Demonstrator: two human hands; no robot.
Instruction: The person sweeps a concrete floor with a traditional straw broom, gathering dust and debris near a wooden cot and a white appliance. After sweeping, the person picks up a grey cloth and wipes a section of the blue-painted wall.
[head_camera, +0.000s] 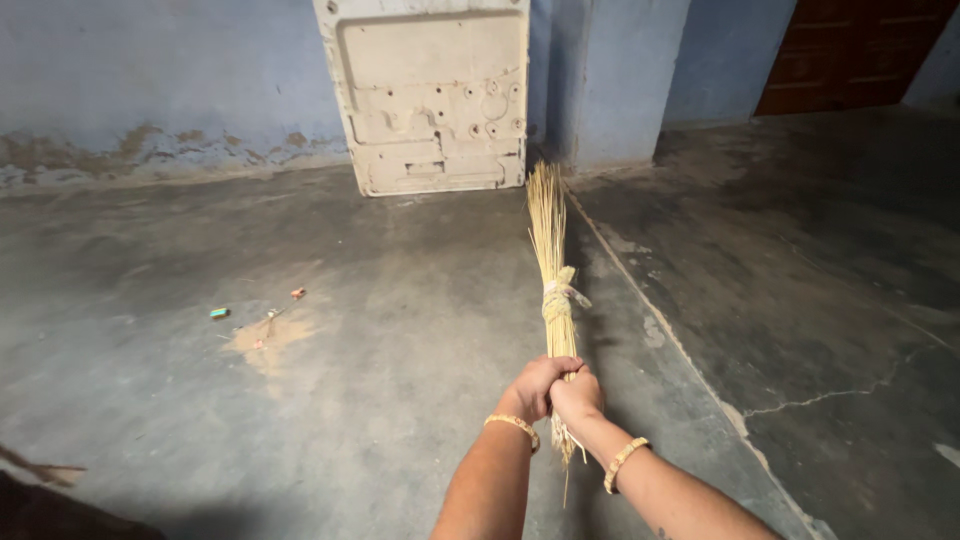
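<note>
1. The left hand (536, 386) has its fingers curled tight around the handle end of a straw broom (552, 270), knuckles up, thumb side toward the bristles.
2. The right hand (577, 396) is clamped on the same handle, pressed against the left hand, with its fingers wrapped under the bundle so the tips are hidden.
3. Both forearms come up from the bottom edge and meet at the broom, the wrists nearly straight. Each wrist wears a thin beaded bracelet (513, 423) of pale gold colour.
4. The broom is a bundle of thin, dry, yellow stalks, bound partway along with a knotted strip of pale cloth (561, 296). It points away from the person, its far end near the foot of a white metal panel (430, 95); a few loose stalks hang below the hands.
5. The panel is dented, pierced with small holes, and leans against a blue wall (150, 70) with flaking paint at its base.
6. The floor (400, 330) is grey, stained, cracked concrete. Well to the left of the broom lies a small patch of sandy dust with scraps of litter (262, 335).
</note>
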